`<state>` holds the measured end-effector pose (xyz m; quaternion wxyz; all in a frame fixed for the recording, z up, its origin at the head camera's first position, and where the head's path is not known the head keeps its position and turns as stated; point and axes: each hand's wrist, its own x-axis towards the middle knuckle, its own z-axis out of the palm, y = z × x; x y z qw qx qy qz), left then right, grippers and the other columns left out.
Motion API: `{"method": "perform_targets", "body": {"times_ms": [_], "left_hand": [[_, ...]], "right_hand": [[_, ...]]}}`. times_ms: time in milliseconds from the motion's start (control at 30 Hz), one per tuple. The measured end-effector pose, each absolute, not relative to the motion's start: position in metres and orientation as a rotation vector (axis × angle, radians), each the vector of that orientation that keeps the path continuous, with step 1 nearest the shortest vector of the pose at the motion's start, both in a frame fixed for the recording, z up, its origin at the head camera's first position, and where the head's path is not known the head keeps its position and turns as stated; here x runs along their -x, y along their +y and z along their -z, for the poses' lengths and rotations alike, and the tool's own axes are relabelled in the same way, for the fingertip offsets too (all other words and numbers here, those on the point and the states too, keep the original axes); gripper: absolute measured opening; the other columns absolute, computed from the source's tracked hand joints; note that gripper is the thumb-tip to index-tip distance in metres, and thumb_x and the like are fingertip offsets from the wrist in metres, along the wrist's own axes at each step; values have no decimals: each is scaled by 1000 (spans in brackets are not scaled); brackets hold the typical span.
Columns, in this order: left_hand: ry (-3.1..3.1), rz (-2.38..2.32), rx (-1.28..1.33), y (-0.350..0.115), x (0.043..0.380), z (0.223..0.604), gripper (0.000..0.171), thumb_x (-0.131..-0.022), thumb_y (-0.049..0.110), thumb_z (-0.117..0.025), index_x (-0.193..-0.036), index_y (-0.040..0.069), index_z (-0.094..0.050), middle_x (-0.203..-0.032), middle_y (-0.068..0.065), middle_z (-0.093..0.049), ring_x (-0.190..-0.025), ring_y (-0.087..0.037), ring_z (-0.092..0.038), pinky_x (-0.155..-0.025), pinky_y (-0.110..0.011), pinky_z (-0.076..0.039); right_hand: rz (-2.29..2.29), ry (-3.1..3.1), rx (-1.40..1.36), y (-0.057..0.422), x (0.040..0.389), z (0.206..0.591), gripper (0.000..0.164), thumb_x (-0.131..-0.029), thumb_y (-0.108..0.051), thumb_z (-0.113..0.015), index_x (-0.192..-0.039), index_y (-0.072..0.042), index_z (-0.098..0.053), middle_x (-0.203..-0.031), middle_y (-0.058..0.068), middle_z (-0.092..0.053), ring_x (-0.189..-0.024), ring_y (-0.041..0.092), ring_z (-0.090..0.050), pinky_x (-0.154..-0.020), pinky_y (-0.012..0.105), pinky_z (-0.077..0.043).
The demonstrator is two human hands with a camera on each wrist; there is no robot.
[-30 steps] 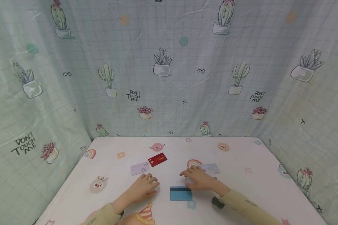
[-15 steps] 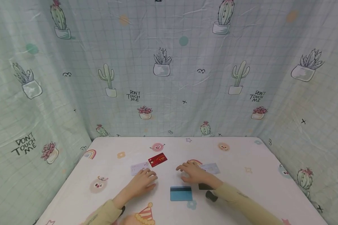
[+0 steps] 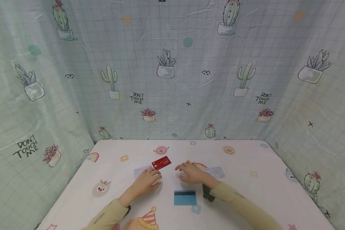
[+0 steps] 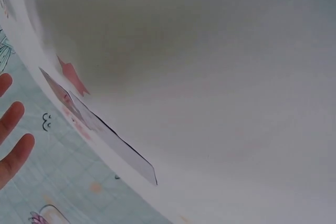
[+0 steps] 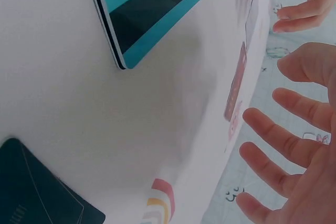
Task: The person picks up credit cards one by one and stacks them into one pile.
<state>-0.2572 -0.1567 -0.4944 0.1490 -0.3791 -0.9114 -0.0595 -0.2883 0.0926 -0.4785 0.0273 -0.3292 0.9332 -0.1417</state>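
Observation:
My left hand hovers with loosely spread fingers, its fingertips overlapping a pale purple card and close to a red VIP card. My right hand also holds nothing; in the right wrist view its fingers are spread above the table. Nearer me lies a blue card with a dark stripe. A light bluish card shows just beyond the right wrist. Below that wrist is a dark green card, mostly hidden by the forearm in the head view.
The cards lie on a white table printed with cartoon figures. Cactus-patterned curtains hang at the back and both sides. A black wrist-worn device sits under the right forearm.
My right hand has moved left and farther forward, away from the blue card. My left hand has shifted slightly forward, covering more of the pale purple card. The cards stay put.

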Motion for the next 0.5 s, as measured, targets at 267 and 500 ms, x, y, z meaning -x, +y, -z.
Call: {"method": "perform_targets", "body": {"times_ms": [267,500], "left_hand": [[-2645,144,1042,-158,266,495,27,-79,31,-64,-102,16,-63,-104,0,-62,-98,-18,-51,-83,-36,-46],[-2652,155,1015,-159,271,494,28,-79,32,-64,-102,15,-63,-104,-1,-62,-96,-19,-52,-82,-38,-45]], "right_hand": [[457,2883,1009,88,293,478,34,-83,-24,-59,-116,-18,-54,-105,2,-59,-96,17,-44,-85,43,-37],[422,2900,998,82,302,479,33,-83,-24,-58,-116,-19,-54,-104,1,-59,-97,18,-44,-84,41,-36]]}}
